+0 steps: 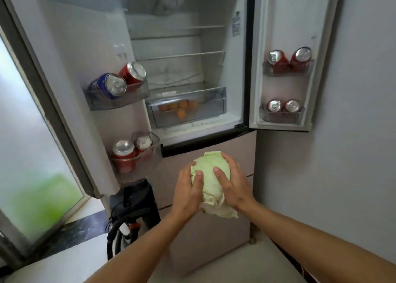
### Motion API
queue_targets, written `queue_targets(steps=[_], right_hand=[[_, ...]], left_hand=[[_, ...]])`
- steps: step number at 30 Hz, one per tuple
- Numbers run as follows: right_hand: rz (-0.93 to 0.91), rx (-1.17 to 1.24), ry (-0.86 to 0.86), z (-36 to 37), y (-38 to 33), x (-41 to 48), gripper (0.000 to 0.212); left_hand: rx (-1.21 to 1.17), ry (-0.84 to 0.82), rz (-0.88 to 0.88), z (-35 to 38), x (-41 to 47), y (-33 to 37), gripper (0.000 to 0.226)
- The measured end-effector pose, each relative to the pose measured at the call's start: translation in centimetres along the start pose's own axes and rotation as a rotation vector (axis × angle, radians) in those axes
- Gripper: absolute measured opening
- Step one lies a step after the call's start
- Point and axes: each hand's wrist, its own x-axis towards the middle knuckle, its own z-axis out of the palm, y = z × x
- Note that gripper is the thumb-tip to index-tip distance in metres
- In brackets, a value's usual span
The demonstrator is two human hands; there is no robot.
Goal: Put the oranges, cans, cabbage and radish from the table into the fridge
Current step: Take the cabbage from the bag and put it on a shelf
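A pale green cabbage (211, 175) is held in front of the open fridge, below its upper compartment. My left hand (188, 191) grips its left side and my right hand (232, 186) grips its right side, fingers curled round it. Several oranges (181, 108) lie in the clear crisper drawer (214, 102). Red cans (289, 61) stand in the right door's upper bin, two more cans (282, 106) in its lower bin. A blue can (108, 86) and a red can (132, 72) lean in the left door's upper bin; red cans (126, 154) fill its lower bin.
The fridge shelves (182, 55) hold nothing visible. The left door (70, 68) swings wide toward a glass window. A black appliance with hoses (130, 207) stands on the floor below that door. A grey wall (353, 154) runs along the right.
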Motion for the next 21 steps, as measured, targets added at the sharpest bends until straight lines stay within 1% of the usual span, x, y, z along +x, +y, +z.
queue_targets(steps=[3,5,10,15,18,21], right_hand=[[-0.054,-0.004,0.042,-0.4,0.3,7.9,0.077],[-0.092,-0.022,0.077,-0.5,0.5,13.2,0.073],[-0.167,-0.052,0.176,-0.7,0.2,25.5,0.066],[-0.18,-0.05,0.259,-1.4,-0.1,36.0,0.064],[-0.2,-0.052,0.284,-1.7,0.1,41.7,0.064],[-0.241,-0.064,0.277,-1.3,0.7,47.4,0.064]], left_hand=[[-0.006,-0.003,0.028,1.4,8.0,0.0,0.061],[-0.005,0.015,0.054,2.3,13.3,-0.5,0.063],[-0.038,0.035,0.157,4.1,26.0,-0.7,0.053],[-0.053,0.037,0.177,6.4,37.5,-0.4,0.051],[-0.055,0.048,0.186,7.6,43.3,-0.6,0.049],[-0.041,0.09,0.217,8.3,48.2,-1.3,0.053]])
